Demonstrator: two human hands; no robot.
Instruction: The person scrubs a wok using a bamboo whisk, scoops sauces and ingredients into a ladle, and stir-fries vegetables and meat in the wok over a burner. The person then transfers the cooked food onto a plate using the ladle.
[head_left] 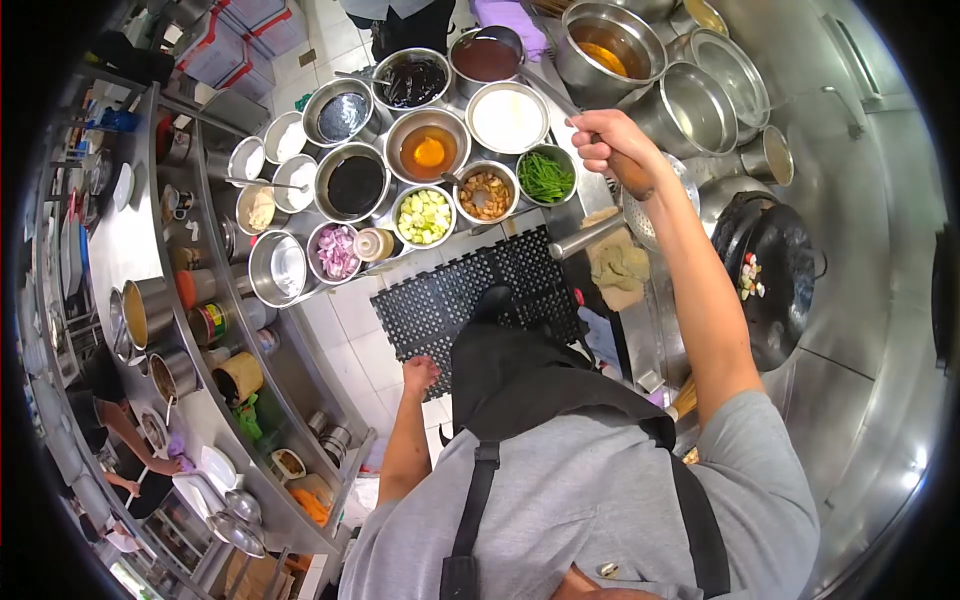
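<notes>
Many steel bowls [277, 268], tiled floor [345, 312]

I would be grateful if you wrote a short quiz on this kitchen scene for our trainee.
1. Which tool does the right hand hold?
2. What lies in the black wok?
a) noodles
b) small chopped pieces
c) a whole fish
3. True or false: the left hand is gripping the rim of the wok.

Key:
1. A ladle.
2. b
3. False; it is well away from the wok.
</notes>
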